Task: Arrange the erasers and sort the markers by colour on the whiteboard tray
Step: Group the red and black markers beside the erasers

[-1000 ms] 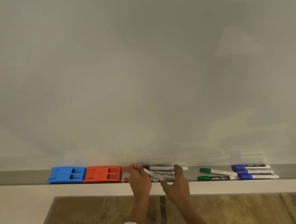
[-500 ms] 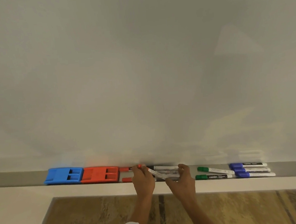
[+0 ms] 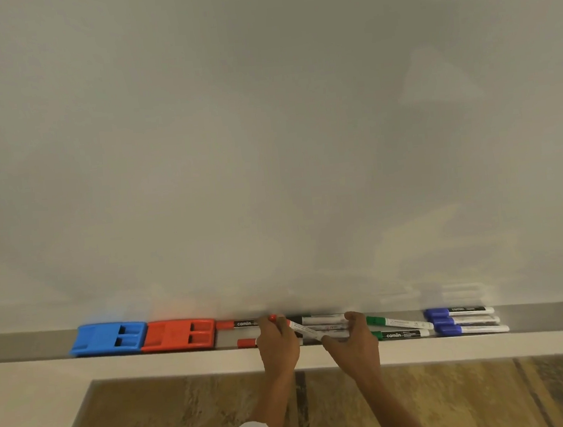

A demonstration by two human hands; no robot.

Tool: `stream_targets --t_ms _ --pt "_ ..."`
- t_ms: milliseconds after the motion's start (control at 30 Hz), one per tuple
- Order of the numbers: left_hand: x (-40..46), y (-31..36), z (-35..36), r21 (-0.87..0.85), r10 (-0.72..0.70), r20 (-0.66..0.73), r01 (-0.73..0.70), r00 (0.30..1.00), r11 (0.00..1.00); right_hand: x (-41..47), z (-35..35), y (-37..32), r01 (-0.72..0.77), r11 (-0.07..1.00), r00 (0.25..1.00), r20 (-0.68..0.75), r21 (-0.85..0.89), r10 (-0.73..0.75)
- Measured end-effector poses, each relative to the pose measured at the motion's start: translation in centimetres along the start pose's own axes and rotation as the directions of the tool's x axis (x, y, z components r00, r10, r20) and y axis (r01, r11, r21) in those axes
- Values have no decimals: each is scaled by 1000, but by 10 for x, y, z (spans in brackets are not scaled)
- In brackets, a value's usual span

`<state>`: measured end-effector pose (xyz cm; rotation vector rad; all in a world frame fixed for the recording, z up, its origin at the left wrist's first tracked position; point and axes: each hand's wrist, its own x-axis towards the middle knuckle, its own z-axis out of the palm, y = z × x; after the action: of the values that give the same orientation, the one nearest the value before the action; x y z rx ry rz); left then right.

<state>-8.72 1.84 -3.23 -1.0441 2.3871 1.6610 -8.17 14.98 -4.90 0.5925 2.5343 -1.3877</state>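
**Hands at the marker tray**

Above streaky wooden flooring, the left hand [image 3: 278,346] pinched a slim red-capped marker [image 3: 298,327], tilted over the black markers [image 3: 323,319]; the right hand [image 3: 352,340] curled around its other end. Blocky plastic erasers, blue [image 3: 108,338] and red [image 3: 178,335], sat left on the grey tray [image 3: 21,345].

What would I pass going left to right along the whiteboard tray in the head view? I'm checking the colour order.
Blue plastic eraser → red plastic eraser → red-capped markers → left hand → right hand → green-capped markers → blue-capped markers.
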Motion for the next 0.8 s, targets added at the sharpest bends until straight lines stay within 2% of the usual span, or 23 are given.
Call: stream_targets --t_ms 200,333,533,800 --pt "-2 -4 -10 61 49 2 -49 999 997 1 2 -1 16 1000 999 47 -15 -16" --pt "3 -4 -18 155 84 54 -92 995 984 -1 4 -2 8 1000 998 65 2 -8" --pt "15 -6 -30 242 52 190 -98 980 965 1 4 0 -8 1000 998 69 21 6" --pt "10 3 -24 404 24 236 -121 972 907 3 1 6 -12 1000 999 39 3 12"
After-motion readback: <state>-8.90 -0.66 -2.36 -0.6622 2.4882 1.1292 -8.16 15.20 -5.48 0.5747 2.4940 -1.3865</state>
